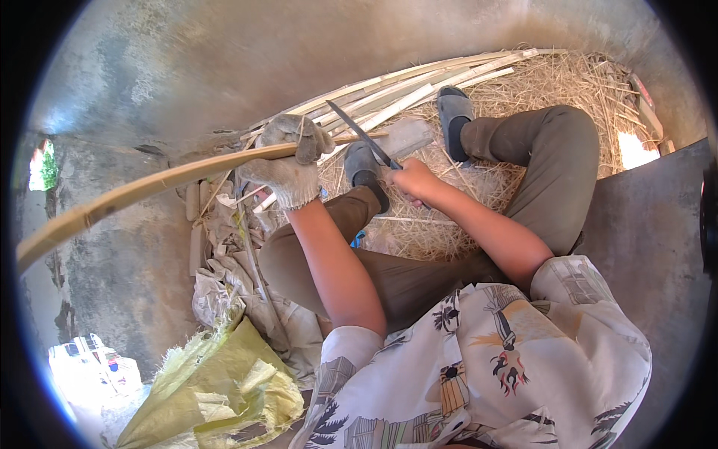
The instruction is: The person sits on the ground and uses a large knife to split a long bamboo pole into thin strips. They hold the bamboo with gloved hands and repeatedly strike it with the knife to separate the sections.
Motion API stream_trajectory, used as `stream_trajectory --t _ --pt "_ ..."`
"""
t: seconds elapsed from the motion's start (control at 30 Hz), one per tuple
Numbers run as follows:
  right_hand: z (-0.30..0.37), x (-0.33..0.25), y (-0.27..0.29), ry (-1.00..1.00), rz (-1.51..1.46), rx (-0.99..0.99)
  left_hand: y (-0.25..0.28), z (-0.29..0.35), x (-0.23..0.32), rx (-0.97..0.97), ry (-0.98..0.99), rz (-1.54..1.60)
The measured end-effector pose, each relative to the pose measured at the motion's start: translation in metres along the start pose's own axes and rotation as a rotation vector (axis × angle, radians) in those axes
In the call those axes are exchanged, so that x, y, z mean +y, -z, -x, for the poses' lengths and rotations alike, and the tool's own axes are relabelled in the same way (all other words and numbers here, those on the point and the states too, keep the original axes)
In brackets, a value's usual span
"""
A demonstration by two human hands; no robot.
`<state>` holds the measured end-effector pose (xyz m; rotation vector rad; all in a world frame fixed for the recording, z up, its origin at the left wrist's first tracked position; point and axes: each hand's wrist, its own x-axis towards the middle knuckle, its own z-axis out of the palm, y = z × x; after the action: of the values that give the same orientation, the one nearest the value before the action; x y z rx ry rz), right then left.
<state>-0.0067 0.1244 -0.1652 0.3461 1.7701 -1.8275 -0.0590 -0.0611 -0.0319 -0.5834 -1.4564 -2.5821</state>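
Observation:
My left hand (288, 161), in a worn, dirty work glove, is closed round a long bamboo strip (161, 178). From the glove the strip runs out to the far left, curving down toward the picture's rim; its other end reaches right, above my foot. My bare right hand (413, 182) grips the handle of a long knife (363, 133). The dark blade slants up and to the left, its tip beyond the strip. Blade and strip cross in the picture near the strip's right end; I cannot tell whether they touch.
Split bamboo strips (419, 90) lie along the far wall beside loose straw (553, 93). A grey block (407, 137) sits near my sandalled feet. At the lower left are a yellow-green woven sack (224, 385) and crumpled pale sacking (239, 273). Walls close in around me.

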Motion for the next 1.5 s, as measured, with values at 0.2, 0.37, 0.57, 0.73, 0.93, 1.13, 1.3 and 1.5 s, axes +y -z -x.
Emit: stream_trajectory --t 0.2,0.37,0.57,0.73,0.93,1.13,1.3,1.5 --pt "0.006 0.000 0.009 0.014 -0.090 -0.030 -0.028 0.000 0.006 0.244 0.001 -0.030" --pt "0.039 -0.040 0.004 0.502 0.054 0.261 -0.013 0.007 0.006 -0.004 0.065 0.071" --pt "-0.007 0.026 -0.025 0.628 0.112 0.332 -0.013 -0.006 -0.001 -0.072 0.138 0.099" --pt "0.010 -0.004 -0.006 0.046 -0.085 -0.011 -0.020 0.000 0.004 0.052 0.042 0.008" --pt "0.043 -0.040 0.000 0.597 -0.184 0.306 -0.019 -0.001 0.003 0.095 0.084 0.048" --pt "-0.011 0.028 -0.010 0.189 0.224 0.300 -0.029 -0.003 -0.004 0.116 0.056 -0.034" --pt "-0.014 0.030 0.001 -0.094 0.131 0.263 -0.042 0.000 -0.008 0.321 0.022 -0.127" --pt "0.035 -0.026 0.005 0.654 -0.117 0.494 -0.031 0.004 0.000 0.190 -0.007 -0.116"
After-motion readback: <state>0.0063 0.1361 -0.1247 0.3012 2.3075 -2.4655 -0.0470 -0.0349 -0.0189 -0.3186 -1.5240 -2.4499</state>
